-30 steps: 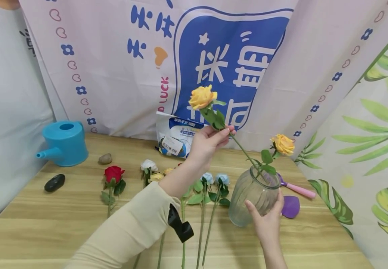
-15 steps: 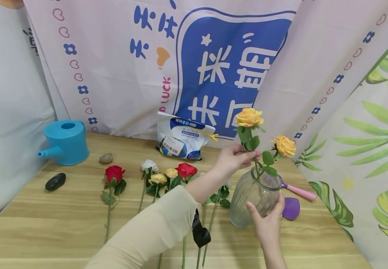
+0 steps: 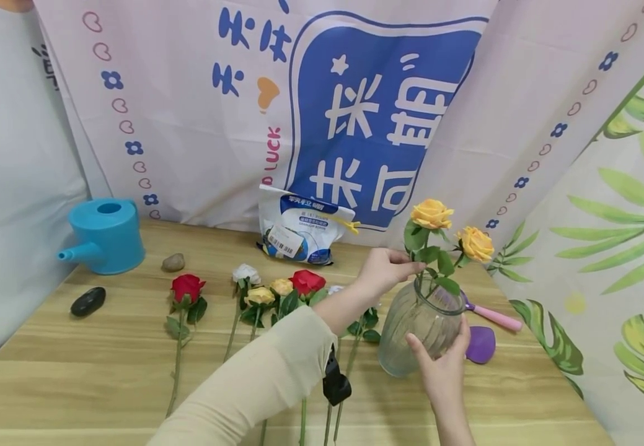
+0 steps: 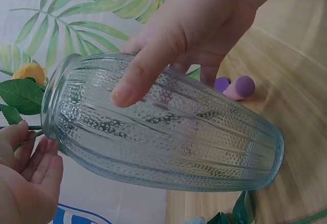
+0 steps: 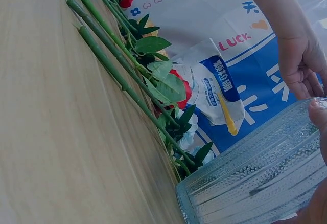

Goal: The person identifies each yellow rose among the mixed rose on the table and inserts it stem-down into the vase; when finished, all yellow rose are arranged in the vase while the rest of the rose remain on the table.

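A yellow rose point(image 3: 432, 214) stands with its stem in the mouth of a ribbed clear glass vase point(image 3: 402, 334). My left hand point(image 3: 390, 269) pinches this stem between thumb and fingers, just above the rim. Beside it, a second yellow rose point(image 3: 475, 244) leans right out of the same vase. My right hand point(image 3: 445, 365) grips the vase from the right, the thumb on its near side and fingers around the far side. In the left wrist view the pinched stem point(image 4: 33, 128) shows at the rim. Through the glass, stem ends are blurred.
Left of the vase lie red roses point(image 3: 188, 288), a white rose point(image 3: 245, 274) and pale yellow roses point(image 3: 260, 296). A blue watering can point(image 3: 106, 238), stones point(image 3: 88, 301) and a printed bag point(image 3: 299, 229) stand behind. A purple spatula head point(image 3: 481, 344) and pink handle point(image 3: 497, 318) lie right.
My left hand has carried the yellow rose right and down, so its stem has sunk deeper into the vase. The right hand stays on the vase.
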Demonstrator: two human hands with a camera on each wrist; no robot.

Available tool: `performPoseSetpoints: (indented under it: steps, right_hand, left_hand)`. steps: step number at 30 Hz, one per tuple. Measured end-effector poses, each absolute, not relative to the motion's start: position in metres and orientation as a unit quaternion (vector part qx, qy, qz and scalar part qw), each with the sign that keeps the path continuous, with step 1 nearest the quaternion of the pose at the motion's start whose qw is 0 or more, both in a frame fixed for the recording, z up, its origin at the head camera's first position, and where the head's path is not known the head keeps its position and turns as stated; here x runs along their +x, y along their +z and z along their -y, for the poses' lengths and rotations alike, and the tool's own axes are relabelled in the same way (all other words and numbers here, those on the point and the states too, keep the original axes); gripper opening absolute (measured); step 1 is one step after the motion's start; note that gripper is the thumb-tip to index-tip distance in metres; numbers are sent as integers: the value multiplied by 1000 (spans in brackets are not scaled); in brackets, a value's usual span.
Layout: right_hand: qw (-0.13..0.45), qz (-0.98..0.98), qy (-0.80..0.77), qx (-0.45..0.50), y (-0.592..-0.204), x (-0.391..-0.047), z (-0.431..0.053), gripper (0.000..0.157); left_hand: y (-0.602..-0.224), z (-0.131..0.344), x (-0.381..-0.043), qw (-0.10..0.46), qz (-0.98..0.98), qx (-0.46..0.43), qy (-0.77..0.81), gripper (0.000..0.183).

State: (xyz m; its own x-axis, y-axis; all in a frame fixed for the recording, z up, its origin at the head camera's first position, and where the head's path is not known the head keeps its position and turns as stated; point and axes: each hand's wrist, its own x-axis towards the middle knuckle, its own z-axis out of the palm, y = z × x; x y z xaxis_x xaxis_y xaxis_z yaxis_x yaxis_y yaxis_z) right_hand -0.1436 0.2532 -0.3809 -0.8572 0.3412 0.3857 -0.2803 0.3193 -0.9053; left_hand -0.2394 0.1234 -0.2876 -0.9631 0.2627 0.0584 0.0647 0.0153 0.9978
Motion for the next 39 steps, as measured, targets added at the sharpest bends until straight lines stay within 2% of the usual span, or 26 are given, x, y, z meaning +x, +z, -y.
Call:
performPoseSetpoints:
  steps: [5,13,19,22,27,31,35,39]
  right_hand:
    - [264,763,590,-16,-381,-144,-253,96]
    - [274,758,592,-9,-382,-145,-252,95]
    - [274,759,590,-10,-382,-145,-252,95]
    - [274,762,587,-14,-382,-146,-252,95]
    - [270,764,586,-19,-383,-145,-250,96]
    - [272,760,590,-20,-383,-145,-249,96]
    - [264,759,594,-25,-381,-143,-249,95]
    - [258,764,590,-33,-380,-142,-249,95]
  left_hand:
    - [-291,-121,-241,50,-755,141,639,25]
    - [-294,-113,-244,57,-760,136,633,26]
    - [-285,-117,-241,-16,-763,165,625,14]
    - [-281,-122,-237,-28,-774,174,608,11]
    - [-286,-115,-236,1,-770,164,617,14]
    - [-288,-85,-235,59,-727,162,665,18]
    - [-294,-26,-237,134,-688,164,694,28]
    - [-324,51,-244,159,-696,126,689,37]
